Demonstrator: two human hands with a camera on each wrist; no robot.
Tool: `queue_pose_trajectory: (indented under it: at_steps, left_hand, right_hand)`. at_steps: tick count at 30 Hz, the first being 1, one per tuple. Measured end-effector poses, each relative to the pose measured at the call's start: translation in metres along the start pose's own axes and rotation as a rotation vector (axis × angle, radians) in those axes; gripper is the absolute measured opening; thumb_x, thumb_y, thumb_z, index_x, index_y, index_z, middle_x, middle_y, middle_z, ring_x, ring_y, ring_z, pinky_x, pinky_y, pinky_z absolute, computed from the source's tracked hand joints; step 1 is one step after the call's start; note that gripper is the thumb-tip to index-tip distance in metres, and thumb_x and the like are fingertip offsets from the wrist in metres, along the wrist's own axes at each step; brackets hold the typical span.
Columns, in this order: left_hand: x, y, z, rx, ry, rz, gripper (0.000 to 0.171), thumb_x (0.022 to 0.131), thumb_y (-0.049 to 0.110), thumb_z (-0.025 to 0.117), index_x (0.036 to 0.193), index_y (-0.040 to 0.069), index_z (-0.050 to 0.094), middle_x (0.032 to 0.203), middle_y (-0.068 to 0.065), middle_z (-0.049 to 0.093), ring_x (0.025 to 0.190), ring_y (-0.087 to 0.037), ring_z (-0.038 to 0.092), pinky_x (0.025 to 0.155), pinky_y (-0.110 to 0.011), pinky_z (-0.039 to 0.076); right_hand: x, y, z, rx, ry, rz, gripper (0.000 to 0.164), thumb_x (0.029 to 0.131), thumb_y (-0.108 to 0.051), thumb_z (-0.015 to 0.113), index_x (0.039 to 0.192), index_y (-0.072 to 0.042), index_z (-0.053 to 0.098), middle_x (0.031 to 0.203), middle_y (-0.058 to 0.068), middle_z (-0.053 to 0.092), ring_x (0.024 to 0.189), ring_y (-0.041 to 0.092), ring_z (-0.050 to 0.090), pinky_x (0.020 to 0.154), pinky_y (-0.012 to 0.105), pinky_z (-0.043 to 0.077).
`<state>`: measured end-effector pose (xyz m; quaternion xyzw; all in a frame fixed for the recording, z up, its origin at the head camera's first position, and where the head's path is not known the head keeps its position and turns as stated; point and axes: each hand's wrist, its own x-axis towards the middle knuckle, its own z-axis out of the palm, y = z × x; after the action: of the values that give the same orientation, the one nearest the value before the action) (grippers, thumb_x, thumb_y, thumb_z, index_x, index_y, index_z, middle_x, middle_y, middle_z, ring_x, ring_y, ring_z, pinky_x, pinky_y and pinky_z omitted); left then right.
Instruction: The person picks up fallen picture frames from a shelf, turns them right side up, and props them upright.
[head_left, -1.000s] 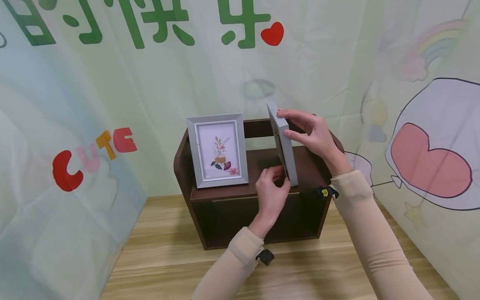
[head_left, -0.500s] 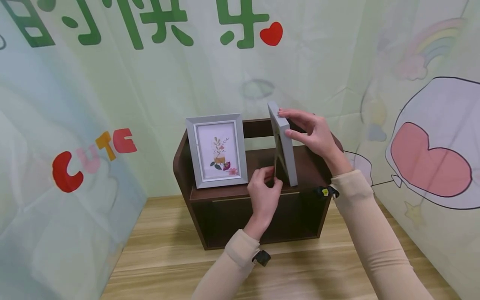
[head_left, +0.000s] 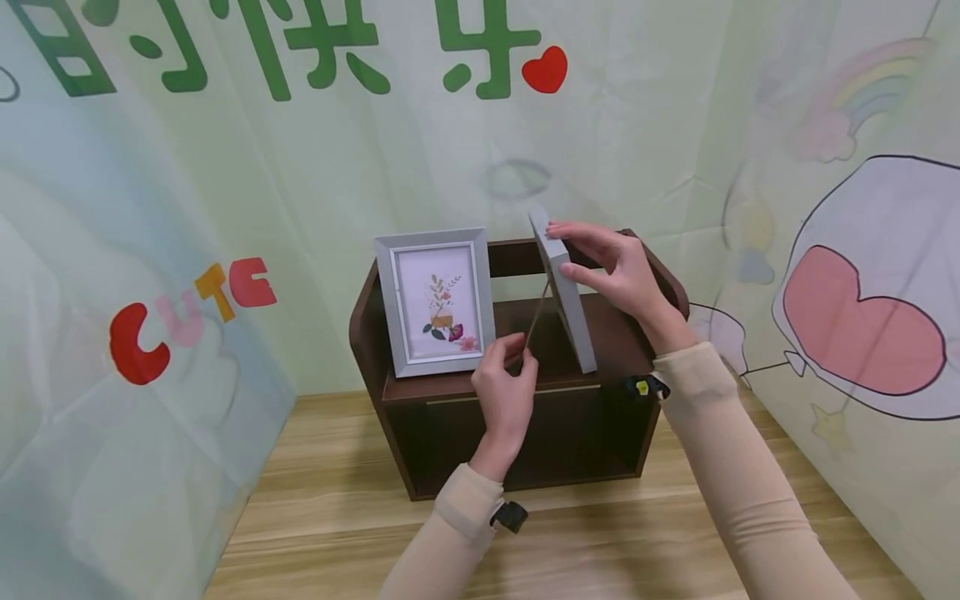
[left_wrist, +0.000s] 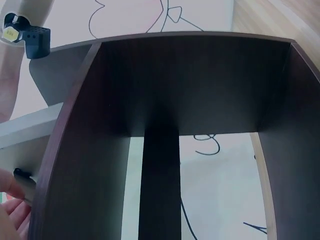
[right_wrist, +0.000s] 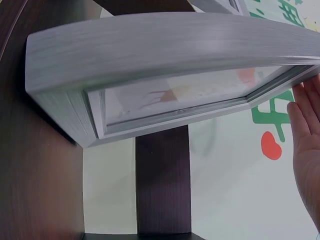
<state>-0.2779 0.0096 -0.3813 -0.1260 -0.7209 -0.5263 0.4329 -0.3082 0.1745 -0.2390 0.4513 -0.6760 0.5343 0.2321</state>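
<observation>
A grey picture frame [head_left: 576,321] stands edge-on on the upper board of a dark brown shelf [head_left: 367,329], leaning slightly left at the top. My right hand [head_left: 618,268] grips its upper edge, thumb on the near side and fingers beyond. From the frame's back a thin stand leg [head_left: 537,321] angles out to the left. Its lower end is pinched between thumb and fingers of my left hand [head_left: 506,387]. In the left wrist view the leg [left_wrist: 26,186] shows dark at the fingertips. The right wrist view shows the frame's glazed front [right_wrist: 195,95].
Left of my hands, a second grey picture frame [head_left: 480,292] with a flower print stands facing forward on the same board. The shelf's lower compartment [head_left: 592,433] opens to the front. Wood-patterned tabletop [head_left: 315,492] lies around it, with printed cloth [head_left: 637,150] behind and at both sides.
My left hand has moved left, swinging the stand leg out from the frame's back. The right hand keeps its grip, and the frame's top has shifted slightly left.
</observation>
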Motion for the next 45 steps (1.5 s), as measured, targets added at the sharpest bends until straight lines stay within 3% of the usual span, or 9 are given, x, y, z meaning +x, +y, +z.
queue_pose_trajectory:
  at_steps: [11, 27, 40, 45]
  left_hand:
    - [0.004, -0.005, -0.007, 0.017, 0.013, 0.031, 0.011, 0.083, 0.004, 0.068, 0.094, 0.003, 0.071, 0.088, -0.009, 0.069, 0.081, -0.017, 0.069, 0.075, -0.027, 0.058]
    - [0.005, -0.005, -0.010, 0.009, 0.025, 0.026, 0.013, 0.081, 0.000, 0.069, 0.094, 0.001, 0.070, 0.089, -0.011, 0.070, 0.082, -0.019, 0.069, 0.076, -0.027, 0.057]
    - [0.008, -0.001, -0.011, 0.054, -0.011, 0.046, 0.015, 0.080, -0.002, 0.070, 0.095, 0.001, 0.069, 0.089, -0.010, 0.068, 0.082, -0.020, 0.067, 0.074, -0.029, 0.058]
    - [0.009, 0.009, -0.011, 0.095, 0.016, 0.089, 0.019, 0.082, 0.006, 0.072, 0.100, 0.002, 0.068, 0.094, -0.009, 0.068, 0.086, -0.022, 0.064, 0.075, -0.032, 0.056]
  right_hand:
    - [0.005, -0.001, 0.010, -0.047, -0.020, -0.002, 0.038, 0.079, 0.013, 0.066, 0.117, 0.013, 0.059, 0.122, 0.030, 0.058, 0.123, 0.032, 0.052, 0.107, 0.031, 0.040]
    - [0.006, -0.002, 0.013, -0.063, -0.029, 0.015, 0.039, 0.080, 0.011, 0.066, 0.118, 0.012, 0.059, 0.124, 0.029, 0.058, 0.124, 0.031, 0.052, 0.107, 0.031, 0.040]
    - [0.006, -0.004, 0.010, -0.074, -0.030, -0.015, 0.038, 0.080, 0.010, 0.067, 0.117, 0.013, 0.059, 0.123, 0.030, 0.058, 0.122, 0.034, 0.052, 0.106, 0.030, 0.041]
    - [0.003, 0.000, 0.007, -0.074, 0.046, 0.011, 0.035, 0.087, 0.005, 0.061, 0.121, 0.014, 0.056, 0.125, 0.031, 0.056, 0.122, 0.033, 0.053, 0.104, 0.033, 0.043]
